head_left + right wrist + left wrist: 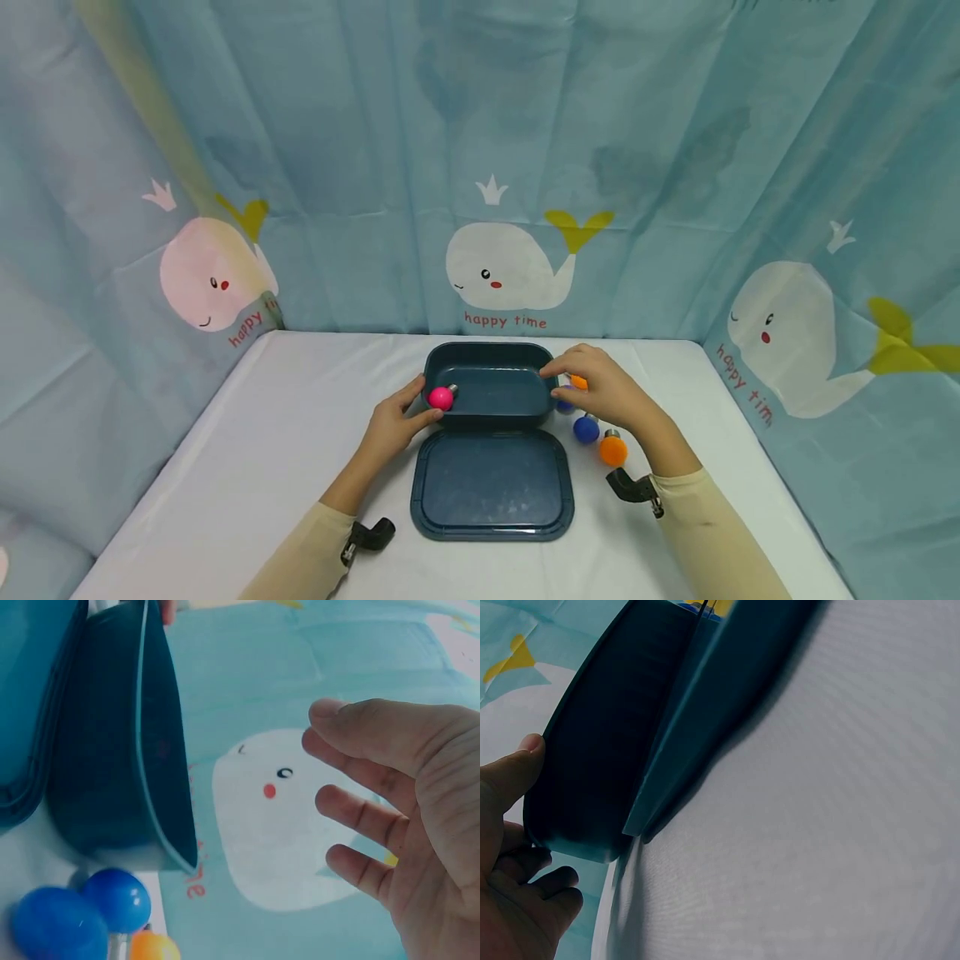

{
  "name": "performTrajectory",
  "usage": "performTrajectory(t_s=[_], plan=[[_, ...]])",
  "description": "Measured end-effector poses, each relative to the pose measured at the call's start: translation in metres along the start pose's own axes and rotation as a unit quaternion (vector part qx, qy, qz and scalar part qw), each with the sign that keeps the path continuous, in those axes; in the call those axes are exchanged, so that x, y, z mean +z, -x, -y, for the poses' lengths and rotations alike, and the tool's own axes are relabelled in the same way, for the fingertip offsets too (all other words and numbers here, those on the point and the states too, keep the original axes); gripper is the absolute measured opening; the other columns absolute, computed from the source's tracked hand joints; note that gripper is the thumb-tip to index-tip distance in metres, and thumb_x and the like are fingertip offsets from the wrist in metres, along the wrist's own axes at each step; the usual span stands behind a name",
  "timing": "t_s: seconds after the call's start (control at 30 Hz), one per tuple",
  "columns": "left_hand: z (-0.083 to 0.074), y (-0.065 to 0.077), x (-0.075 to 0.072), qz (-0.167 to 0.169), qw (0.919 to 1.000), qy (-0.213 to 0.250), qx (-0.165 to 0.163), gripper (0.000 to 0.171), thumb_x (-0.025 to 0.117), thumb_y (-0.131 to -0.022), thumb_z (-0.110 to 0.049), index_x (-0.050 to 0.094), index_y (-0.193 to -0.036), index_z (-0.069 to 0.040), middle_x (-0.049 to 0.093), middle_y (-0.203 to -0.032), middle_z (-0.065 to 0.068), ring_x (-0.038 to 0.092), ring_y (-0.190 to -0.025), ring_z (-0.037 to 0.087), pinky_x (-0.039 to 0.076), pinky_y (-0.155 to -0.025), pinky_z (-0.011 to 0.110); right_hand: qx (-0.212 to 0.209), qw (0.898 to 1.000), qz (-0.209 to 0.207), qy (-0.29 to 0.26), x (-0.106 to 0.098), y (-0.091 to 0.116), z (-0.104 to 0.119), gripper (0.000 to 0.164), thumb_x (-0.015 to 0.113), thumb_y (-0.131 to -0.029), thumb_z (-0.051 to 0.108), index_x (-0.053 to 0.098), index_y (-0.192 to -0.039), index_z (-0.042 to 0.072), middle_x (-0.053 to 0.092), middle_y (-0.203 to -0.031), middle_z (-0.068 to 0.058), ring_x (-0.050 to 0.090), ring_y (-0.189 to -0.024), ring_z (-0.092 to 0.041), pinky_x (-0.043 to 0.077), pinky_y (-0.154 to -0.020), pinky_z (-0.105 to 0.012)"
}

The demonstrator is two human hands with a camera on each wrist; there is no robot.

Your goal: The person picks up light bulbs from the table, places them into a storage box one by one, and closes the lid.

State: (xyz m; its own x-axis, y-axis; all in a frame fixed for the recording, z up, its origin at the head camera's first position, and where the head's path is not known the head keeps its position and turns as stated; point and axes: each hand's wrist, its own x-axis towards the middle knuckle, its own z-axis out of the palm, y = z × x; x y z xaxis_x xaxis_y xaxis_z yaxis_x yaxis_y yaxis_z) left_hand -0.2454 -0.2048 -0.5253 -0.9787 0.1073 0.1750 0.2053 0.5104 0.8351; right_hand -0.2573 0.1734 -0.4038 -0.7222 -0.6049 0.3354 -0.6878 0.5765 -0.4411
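A dark teal plastic box (495,392) stands uncovered on the table. My left hand (390,423) grips its left end, thumb at the front corner and fingers at the side; the left wrist view shows that thumb (526,754) against the box edge. Inside, at the left, lies a pink round bulb (441,398) with a silver base. Over the right rim hovers my right hand (606,387), its fingers and thumb apart with nothing between them. In the right wrist view these fingers (360,817) are bent slightly and stand away from the box wall (105,742).
The matching lid (491,487) lies flat in front of the box. To the box's right are a blue bulb (586,429), an orange bulb (612,451), another blue bulb (564,403) and another orange one (578,382), partly behind my right hand. A whale-printed curtain (495,167) surrounds the white table (262,467).
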Motion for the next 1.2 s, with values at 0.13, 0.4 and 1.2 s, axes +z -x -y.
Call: performTrajectory(t_s=[0.13,0.4,1.2], plan=[[0.001,0.001,0.002,0.002,1.0000,-0.003,-0.002,0.087,0.081,-0.088,-0.045,0.042,-0.156,-0.008,0.040,-0.162,0.003,0.038,-0.150,0.025,0.038,-0.117,0.047,0.014,1.000,-0.009,-0.001,0.000,0.017,-0.008,0.031,0.081,-0.089,0.014,0.076,-0.119,0.021,0.072,-0.117,0.009,0.060,-0.113,-0.017,0.054,-0.097,-0.046],[-0.001,-0.001,0.003,0.001,1.0000,-0.008,0.001,0.088,0.080,-0.087,-0.046,0.042,-0.156,-0.008,0.041,-0.162,0.004,0.038,-0.150,0.025,0.039,-0.117,0.047,0.061,0.998,-0.014,-0.026,-0.003,0.047,-0.024,0.032,0.080,-0.091,0.016,0.075,-0.121,0.028,0.069,-0.119,0.013,0.058,-0.114,-0.014,0.054,-0.099,-0.049],[0.001,0.000,0.001,-0.003,1.0000,-0.009,-0.001,0.087,0.080,-0.087,-0.046,0.042,-0.157,-0.010,0.040,-0.162,0.002,0.038,-0.150,0.024,0.039,-0.117,0.046,0.213,0.968,0.053,-0.125,-0.006,0.091,-0.092,0.031,0.078,-0.092,0.019,0.075,-0.123,0.021,0.068,-0.122,-0.010,0.053,-0.102,-0.029,0.047,-0.081,-0.036]])
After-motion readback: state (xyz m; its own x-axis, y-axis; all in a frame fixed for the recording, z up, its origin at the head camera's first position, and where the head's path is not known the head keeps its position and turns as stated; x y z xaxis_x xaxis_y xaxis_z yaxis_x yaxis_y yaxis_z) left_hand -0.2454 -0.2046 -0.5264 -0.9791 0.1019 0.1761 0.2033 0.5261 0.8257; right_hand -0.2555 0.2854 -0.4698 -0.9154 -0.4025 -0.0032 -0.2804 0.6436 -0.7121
